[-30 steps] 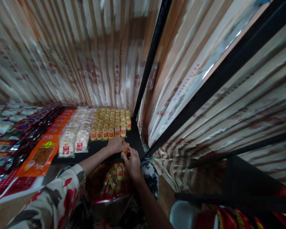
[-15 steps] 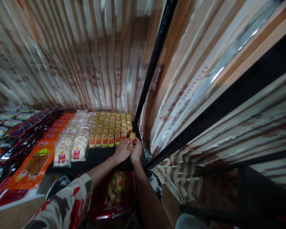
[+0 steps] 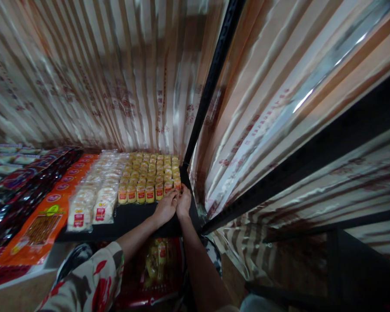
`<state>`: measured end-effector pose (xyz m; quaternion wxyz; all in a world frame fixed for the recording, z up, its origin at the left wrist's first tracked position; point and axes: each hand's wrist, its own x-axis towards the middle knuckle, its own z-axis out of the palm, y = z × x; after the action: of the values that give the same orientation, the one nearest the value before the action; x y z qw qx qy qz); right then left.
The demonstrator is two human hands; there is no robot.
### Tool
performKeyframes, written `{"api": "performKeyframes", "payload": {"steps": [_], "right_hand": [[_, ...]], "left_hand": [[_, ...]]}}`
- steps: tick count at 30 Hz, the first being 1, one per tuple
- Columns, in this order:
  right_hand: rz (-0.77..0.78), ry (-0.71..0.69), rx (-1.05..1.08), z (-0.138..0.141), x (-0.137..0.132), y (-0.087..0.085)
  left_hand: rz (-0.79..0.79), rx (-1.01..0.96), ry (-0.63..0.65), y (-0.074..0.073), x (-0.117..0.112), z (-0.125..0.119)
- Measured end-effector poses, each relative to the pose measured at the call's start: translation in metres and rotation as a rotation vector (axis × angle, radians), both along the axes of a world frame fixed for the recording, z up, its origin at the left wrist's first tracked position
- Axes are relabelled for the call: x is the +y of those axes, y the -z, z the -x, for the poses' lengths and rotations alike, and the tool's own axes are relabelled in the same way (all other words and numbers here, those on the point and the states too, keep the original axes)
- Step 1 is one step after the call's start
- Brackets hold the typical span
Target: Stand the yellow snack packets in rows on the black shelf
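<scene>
Several rows of small yellow snack packs (image 3: 141,193) with red-orange labels stand upright on a black shelf (image 3: 126,219). At the right end of the front row is one snack pack (image 3: 177,183), its lower part hidden by my fingers. My left hand (image 3: 166,205) is closed against it from the front left. Close beside, my right hand (image 3: 183,202) has its fingers curled around the pack's right side. The two hands touch each other.
Clear bags of white round snacks (image 3: 104,203), an orange snack bag (image 3: 35,234) and dark shiny packets (image 3: 22,195) lie to the left. Below the shelf, a red basket (image 3: 149,299) holds more yellow packs. Black metal posts (image 3: 211,86) and printed plastic sheeting enclose the corner.
Both hands have lowered the snack pack into the right end of the front row. It stood out above the fingers before. The view has shifted slightly.
</scene>
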<state>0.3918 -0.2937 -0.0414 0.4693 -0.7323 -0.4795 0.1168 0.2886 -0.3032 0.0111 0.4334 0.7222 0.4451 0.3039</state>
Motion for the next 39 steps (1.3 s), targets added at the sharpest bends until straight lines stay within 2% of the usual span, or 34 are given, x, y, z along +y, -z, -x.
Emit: {"api": "performKeyframes", "payload": {"steps": [6,11,17,21,29,34,39], "right_hand": [[0.091,0.015,-0.095,0.003,-0.002,-0.004],[0.003,0.02,-0.085,0.0,0.002,0.002],[0.049,-0.127,-0.007,0.003,0.013,0.006],[0.078,-0.127,-0.006,0.007,0.016,0.009],[0.054,-0.091,-0.049,0.006,0.015,0.016],[-0.012,-0.054,-0.032,0.006,-0.001,0.007],[-0.134,0.021,-0.011,0.019,-0.043,-0.006]], "left_hand": [[0.026,-0.032,-0.004,0.009,0.001,-0.001],[0.016,-0.038,0.014,0.012,0.004,0.0],[0.029,-0.027,-0.012,0.01,0.009,0.002],[0.036,-0.026,-0.03,0.012,0.013,0.002],[-0.079,0.0,0.03,0.018,0.012,0.005],[-0.158,0.0,0.075,0.01,-0.003,0.01],[-0.209,0.023,0.119,0.005,-0.035,0.025]]}}
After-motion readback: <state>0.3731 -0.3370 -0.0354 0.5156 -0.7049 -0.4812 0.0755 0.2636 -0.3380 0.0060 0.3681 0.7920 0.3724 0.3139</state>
